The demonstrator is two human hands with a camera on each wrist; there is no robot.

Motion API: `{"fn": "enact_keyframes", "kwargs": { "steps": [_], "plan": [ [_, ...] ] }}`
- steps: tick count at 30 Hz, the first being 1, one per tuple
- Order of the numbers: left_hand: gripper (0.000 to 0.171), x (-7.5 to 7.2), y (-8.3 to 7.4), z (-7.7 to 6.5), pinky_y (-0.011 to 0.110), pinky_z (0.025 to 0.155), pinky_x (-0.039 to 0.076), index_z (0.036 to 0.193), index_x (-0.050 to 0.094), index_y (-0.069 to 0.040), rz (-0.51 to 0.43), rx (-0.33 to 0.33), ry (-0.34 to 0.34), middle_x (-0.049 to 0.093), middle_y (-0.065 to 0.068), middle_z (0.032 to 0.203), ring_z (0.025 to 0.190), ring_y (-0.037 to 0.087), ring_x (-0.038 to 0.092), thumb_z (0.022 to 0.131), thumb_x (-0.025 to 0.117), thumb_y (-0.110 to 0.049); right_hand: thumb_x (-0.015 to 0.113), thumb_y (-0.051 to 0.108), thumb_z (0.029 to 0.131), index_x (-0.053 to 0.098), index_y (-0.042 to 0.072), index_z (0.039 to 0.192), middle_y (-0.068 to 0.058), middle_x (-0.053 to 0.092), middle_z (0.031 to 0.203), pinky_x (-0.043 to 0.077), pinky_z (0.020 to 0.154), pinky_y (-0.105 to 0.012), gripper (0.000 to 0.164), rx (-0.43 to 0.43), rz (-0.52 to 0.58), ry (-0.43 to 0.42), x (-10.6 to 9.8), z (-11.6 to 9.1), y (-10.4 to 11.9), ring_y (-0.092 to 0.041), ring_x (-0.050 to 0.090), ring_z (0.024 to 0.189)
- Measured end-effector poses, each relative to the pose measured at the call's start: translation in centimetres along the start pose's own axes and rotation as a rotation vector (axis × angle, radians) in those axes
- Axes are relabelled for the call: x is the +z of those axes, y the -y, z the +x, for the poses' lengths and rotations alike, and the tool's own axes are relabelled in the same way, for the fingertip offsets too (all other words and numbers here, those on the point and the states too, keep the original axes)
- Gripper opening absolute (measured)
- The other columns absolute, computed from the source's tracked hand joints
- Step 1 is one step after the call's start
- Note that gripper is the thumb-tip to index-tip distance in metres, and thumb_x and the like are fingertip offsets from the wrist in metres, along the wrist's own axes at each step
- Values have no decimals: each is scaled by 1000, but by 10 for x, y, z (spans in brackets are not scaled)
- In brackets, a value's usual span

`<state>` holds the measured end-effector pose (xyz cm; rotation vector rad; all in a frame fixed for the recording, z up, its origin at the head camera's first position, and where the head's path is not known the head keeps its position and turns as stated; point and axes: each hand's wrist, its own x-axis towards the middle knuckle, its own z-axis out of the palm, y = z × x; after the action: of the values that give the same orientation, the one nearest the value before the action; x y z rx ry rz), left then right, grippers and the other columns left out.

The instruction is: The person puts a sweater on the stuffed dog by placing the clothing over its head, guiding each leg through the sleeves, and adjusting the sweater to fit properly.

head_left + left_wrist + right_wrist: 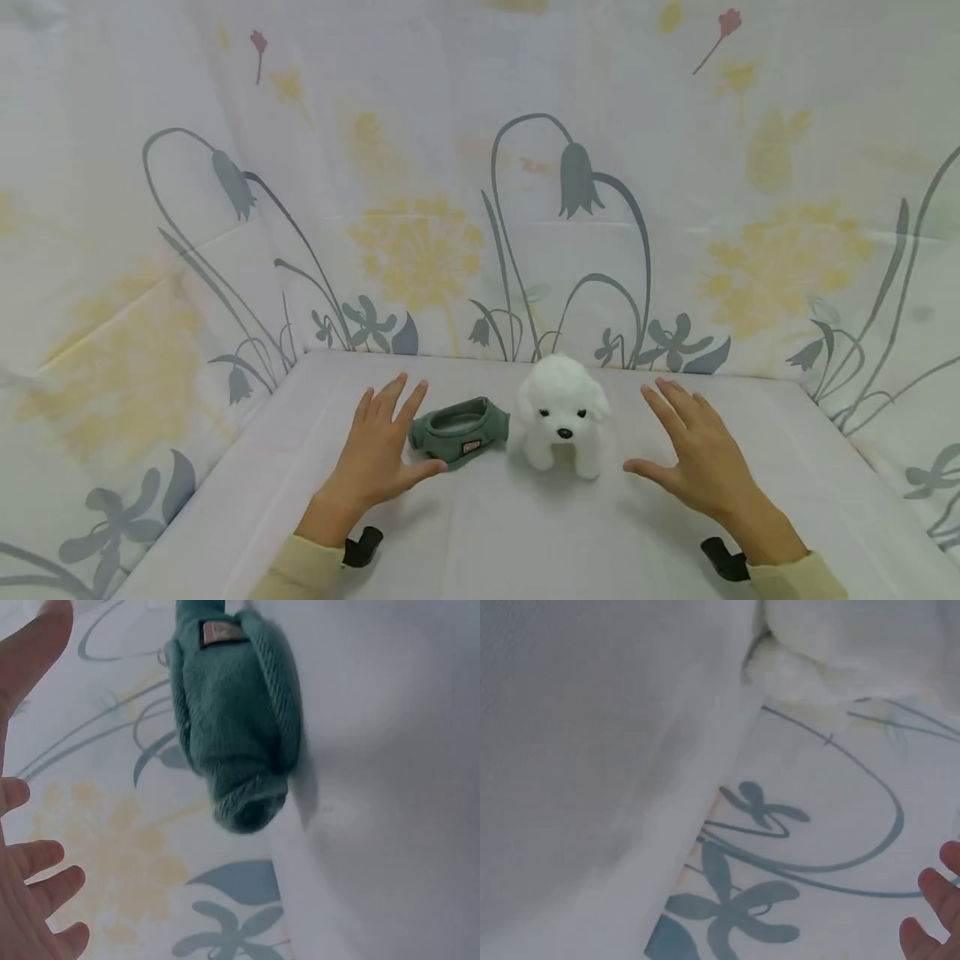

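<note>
A white plush dog (561, 408) stands upright on the table, facing the head camera. Left of it lies a small green knitted garment (457, 435) with a wide neck opening and a small label on its front. My left hand (378, 450), fingers spread, is beside the garment's left side, its thumb overlapping the lower edge in the head view. The left wrist view shows the garment (236, 712) with a sleeve end toward the camera. To the dog's right my right hand (693, 454) has its fingers extended and holds nothing. Part of the dog's white fur (855, 645) shows in the right wrist view.
A white cloth covers the table (510, 542). Behind it and along both sides hangs a pale curtain (450, 167) printed with grey and yellow flowers. Black straps (363, 547) show at both wrists.
</note>
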<state>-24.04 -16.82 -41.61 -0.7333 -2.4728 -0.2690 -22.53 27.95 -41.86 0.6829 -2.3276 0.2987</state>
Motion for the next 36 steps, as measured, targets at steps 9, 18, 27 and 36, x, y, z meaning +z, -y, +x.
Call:
{"fn": "enact_keyframes", "kwargs": {
  "steps": [9,18,27,36],
  "plan": [
    [88,2,-24,5,52,107,30,143,41,-9,-112,85,-54,37,18,146,130,34,40,75,76,-53,59,67,80,48,4,139,-15,47,140,20,113,-29,87,-154,145,-149,-2,16,42,-37,45,125],
    [86,-5,-40,8,50,103,36,141,42,-9,-166,109,-47,38,16,144,129,33,41,75,76,-51,63,60,82,49,2,137,-18,49,137,23,111,-28,81,-242,251,-185,1,42,79,-36,45,125],
    [78,-7,-28,0,46,98,42,138,47,-7,-158,96,-54,43,14,141,127,30,44,76,79,-43,67,48,86,52,3,134,-16,50,136,32,106,-47,68,-340,294,-186,18,79,118,-36,46,125],
    [72,-4,-15,-5,46,94,45,134,51,-6,-190,52,-48,48,16,135,122,30,48,77,79,-38,79,33,77,52,5,133,-11,50,136,42,100,-45,69,-337,323,-87,40,96,141,-32,46,127]
  ]
}}
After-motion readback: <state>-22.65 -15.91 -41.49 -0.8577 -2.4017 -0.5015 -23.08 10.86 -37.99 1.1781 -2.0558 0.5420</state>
